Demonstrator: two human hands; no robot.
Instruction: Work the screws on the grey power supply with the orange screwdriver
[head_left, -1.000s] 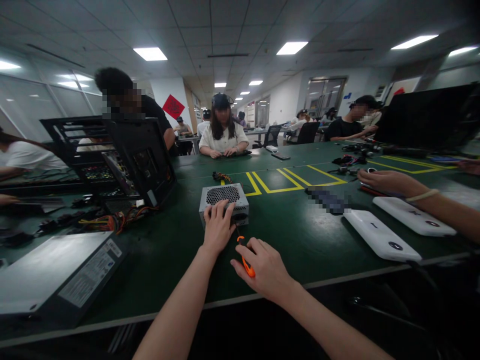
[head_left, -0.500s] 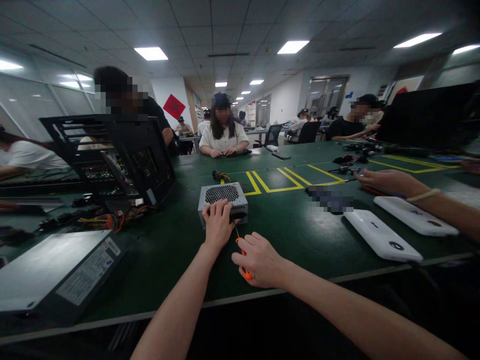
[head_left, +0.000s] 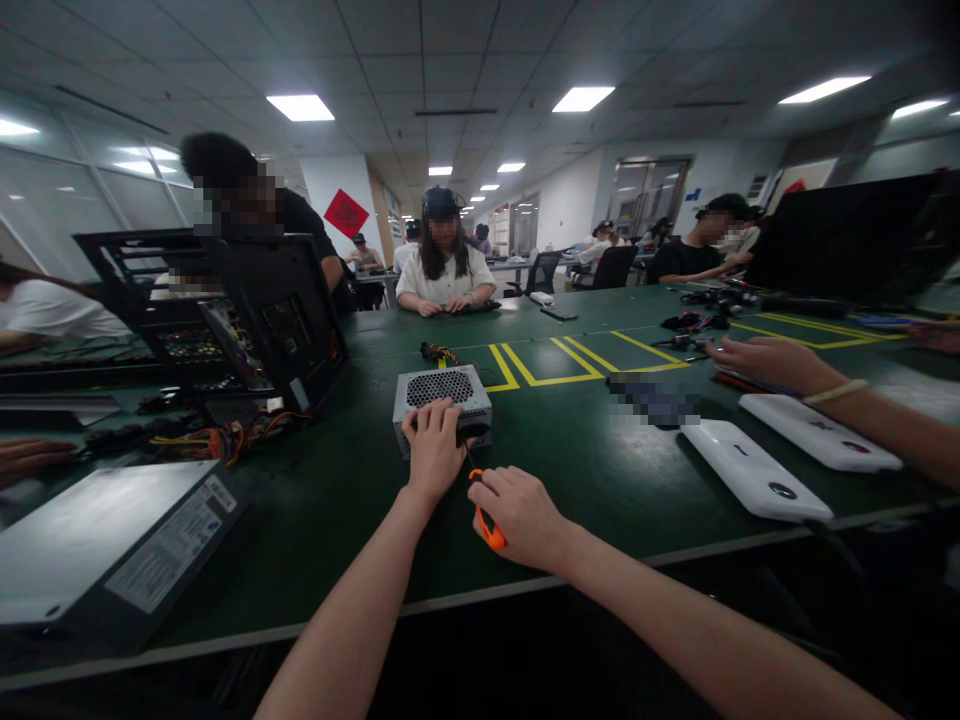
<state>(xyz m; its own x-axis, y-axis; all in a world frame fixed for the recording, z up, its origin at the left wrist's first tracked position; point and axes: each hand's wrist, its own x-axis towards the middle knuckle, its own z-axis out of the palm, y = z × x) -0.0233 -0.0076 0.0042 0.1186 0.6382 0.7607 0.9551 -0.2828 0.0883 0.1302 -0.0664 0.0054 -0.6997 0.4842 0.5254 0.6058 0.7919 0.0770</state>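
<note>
I see the box (head_left: 444,386) on the counter (head_left: 337,490), the left hand (head_left: 435,445) over its near edge, gripping or not I can't tell; the right hand (head_left: 521,515) clasps the screwdriver (head_left: 492,534).

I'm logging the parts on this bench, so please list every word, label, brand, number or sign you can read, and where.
No text reads clearly.
Label on the large silver case: lines of print, too small.
Red diamond sign on the white pillar: dark figure, too blurred.
Dark marks on the white devices: too small.
Blue sign in the background: too blurred.
Metal box under the left hand: no lettering visible.
</note>
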